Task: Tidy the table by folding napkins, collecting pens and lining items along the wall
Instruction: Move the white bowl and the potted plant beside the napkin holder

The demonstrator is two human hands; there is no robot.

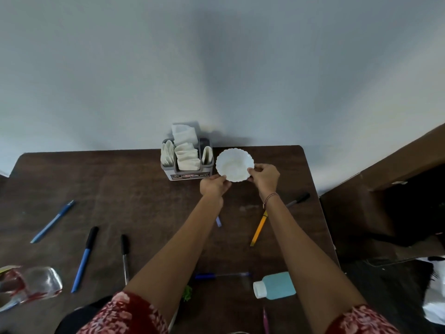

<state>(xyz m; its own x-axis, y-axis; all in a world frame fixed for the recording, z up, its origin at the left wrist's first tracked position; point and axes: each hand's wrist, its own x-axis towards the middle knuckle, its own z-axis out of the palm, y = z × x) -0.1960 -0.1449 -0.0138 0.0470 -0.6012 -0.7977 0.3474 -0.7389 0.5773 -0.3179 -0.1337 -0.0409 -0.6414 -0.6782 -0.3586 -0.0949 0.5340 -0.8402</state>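
While pens lay scattered on the tabletop [134, 189], both hands, left hand [213, 185] and right hand [265, 177], gripped the white bowl [234, 163] beside the napkin holder [186, 162], fingers curled on its rim.

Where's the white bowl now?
Head view: the white bowl is at the far edge of the table, just right of the napkin holder, its near rim held by the left hand and right hand.

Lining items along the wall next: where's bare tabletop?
Bare: the wall-side strip left of the napkin holder; a smaller patch right of the white bowl. Crowded: the near half, pens and blue bottle.
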